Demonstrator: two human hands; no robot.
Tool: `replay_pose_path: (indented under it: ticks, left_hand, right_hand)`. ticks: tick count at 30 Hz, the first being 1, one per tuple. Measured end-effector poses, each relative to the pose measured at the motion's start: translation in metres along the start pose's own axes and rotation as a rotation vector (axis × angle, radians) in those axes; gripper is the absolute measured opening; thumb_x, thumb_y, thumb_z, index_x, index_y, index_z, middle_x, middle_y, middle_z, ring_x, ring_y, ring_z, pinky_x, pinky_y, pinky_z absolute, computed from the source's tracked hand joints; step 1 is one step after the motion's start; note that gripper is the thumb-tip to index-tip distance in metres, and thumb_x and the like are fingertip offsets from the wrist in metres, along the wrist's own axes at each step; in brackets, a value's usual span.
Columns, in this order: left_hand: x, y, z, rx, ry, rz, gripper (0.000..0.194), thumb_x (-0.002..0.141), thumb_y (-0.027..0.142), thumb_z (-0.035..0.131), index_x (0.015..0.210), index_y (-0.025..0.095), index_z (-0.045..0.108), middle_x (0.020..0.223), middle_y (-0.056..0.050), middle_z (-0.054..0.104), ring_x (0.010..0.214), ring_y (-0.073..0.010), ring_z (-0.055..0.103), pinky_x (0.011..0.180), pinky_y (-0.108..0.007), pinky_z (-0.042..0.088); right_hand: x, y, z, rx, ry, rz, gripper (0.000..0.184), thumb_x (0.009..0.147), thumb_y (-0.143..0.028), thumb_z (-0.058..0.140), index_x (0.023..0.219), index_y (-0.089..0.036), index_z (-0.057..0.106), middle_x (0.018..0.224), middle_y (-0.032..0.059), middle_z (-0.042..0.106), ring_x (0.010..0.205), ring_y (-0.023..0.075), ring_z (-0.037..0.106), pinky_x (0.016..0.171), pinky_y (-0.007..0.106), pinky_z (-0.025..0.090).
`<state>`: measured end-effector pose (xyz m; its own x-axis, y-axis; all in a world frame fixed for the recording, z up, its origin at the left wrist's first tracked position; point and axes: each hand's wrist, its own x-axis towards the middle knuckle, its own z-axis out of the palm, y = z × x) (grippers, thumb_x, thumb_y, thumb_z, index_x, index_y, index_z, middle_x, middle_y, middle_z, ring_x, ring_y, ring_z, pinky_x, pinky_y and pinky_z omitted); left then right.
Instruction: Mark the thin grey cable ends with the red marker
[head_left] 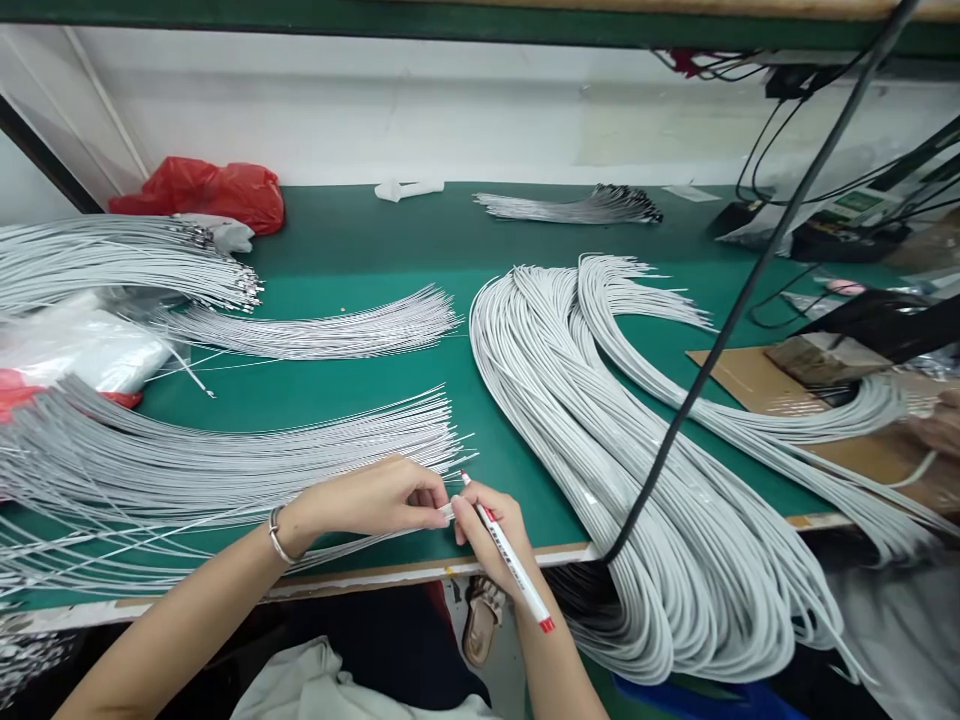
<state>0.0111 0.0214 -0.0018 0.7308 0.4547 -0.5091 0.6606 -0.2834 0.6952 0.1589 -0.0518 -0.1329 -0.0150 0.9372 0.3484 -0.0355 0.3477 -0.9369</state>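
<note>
My left hand, with a silver bracelet at the wrist, is closed in a pinch near the table's front edge. A small whitish piece shows between its fingertips and those of my right hand; it looks like a cable end, but most of it is hidden. In my right hand lies a white marker pen with red ends, slanting across the fingers. Beneath and left of my left hand, a broad bundle of thin grey cables spreads over the green table.
Thick looped white cables hang over the front edge at right. A black cord crosses diagonally before them. More cable bundles lie at left, near a red plastic bag. Another person's hand is at far right, beside cardboard.
</note>
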Motion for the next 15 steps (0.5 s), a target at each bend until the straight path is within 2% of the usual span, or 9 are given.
replay_pose_path:
  ticks: [8,10,15]
  left_hand:
    - [0.003,-0.001,-0.009,0.064,-0.062,0.055,0.028,0.089,0.035,0.048,0.081,0.016,0.066,0.060,0.005,0.050,0.052,0.0011,0.035,0.052,-0.012,0.025]
    - [0.002,-0.001,-0.007,0.045,-0.065,0.026,0.029,0.089,0.038,0.048,0.080,0.016,0.065,0.062,0.005,0.053,0.053,0.0006,0.038,0.052,-0.012,0.027]
    - [-0.003,0.003,0.006,0.001,0.073,-0.097,0.033,0.087,0.047,0.049,0.077,0.018,0.063,0.067,0.005,0.062,0.061,-0.0020,0.052,0.056,-0.013,0.032]
  right_hand:
    - [0.003,-0.009,-0.002,0.007,-0.044,0.033,0.025,0.089,-0.017,0.052,0.065,-0.012,0.049,0.050,-0.0018,0.051,0.045,0.0055,0.042,0.049,0.016,0.034]
    - [0.002,-0.008,-0.001,0.002,-0.032,0.042,0.025,0.089,-0.018,0.053,0.064,-0.012,0.047,0.049,-0.0018,0.050,0.044,0.0056,0.042,0.048,0.016,0.033]
    - [0.003,-0.005,0.003,-0.023,0.047,0.058,0.029,0.089,-0.021,0.052,0.063,-0.013,0.044,0.048,-0.0019,0.045,0.043,0.0056,0.037,0.044,0.017,0.029]
